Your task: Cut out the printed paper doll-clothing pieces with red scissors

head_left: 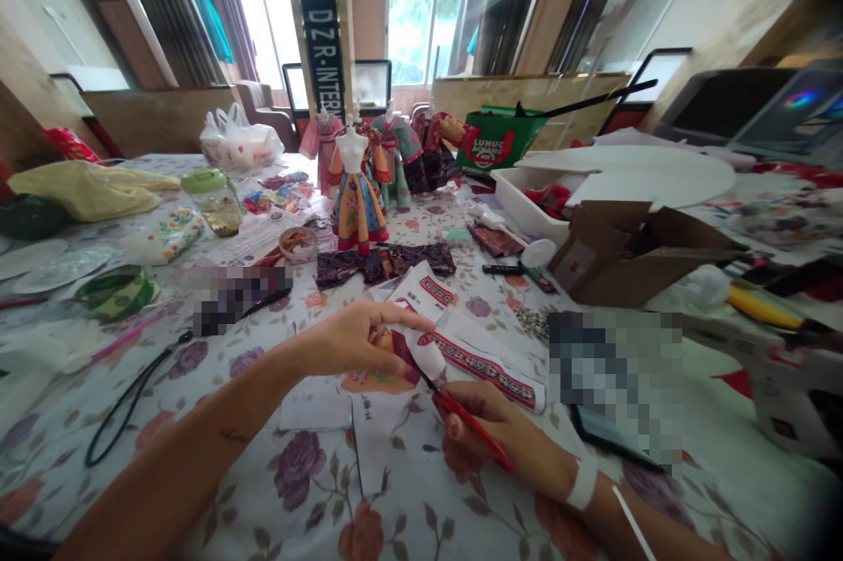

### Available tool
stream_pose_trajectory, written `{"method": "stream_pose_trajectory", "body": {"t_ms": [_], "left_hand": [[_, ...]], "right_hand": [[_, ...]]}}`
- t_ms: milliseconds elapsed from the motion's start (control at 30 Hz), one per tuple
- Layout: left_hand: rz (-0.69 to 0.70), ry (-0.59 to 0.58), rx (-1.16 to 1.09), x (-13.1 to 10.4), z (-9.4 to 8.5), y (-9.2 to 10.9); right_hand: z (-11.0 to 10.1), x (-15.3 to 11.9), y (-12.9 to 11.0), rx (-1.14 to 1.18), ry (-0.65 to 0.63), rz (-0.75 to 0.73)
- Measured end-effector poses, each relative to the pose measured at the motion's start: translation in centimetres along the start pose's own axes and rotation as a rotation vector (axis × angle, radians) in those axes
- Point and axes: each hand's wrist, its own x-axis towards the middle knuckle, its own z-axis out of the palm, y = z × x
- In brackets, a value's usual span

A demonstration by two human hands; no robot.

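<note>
Low over the middle of the table, my left hand (359, 337) holds an orange flowered cloth piece (369, 379) with a dark red edge, its index finger stretched out to the right. My right hand (510, 420) is closed around red-handled scissors (493, 449). Their dark blades point up and left, at the edge of the cloth piece by my left fingers. Beneath and around lie white pieces with red patterned bands (487, 368) and a white paper pattern piece (372, 438) with printing. Part of the cloth is hidden under my left hand.
Small dress forms in robes stand behind, the nearest in an orange and blue dress (359, 201). Folded dark cloth (388, 262) lies before it. At right are a cardboard box (612, 258), a white tray (527, 205) and a blurred-out phone (612, 385); at left, green tape (115, 293) and a jar (214, 203).
</note>
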Motion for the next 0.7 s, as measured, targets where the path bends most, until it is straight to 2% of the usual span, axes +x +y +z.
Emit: {"method": "stream_pose_trajectory", "body": {"t_ms": [400,567,700], "left_hand": [[0.005,0.038,0.094,-0.08,-0.11,0.24],[0.051,0.123,0.141,-0.17,-0.31,0.63],[0.039,0.137,0.205,-0.24,-0.32,0.73]], "right_hand": [[0.17,0.0,-0.32,-0.033,0.024,0.045],[0.17,-0.06,-0.34,-0.051,0.05,0.021],[0.01,0.08,-0.19,-0.055,0.045,0.014]]}}
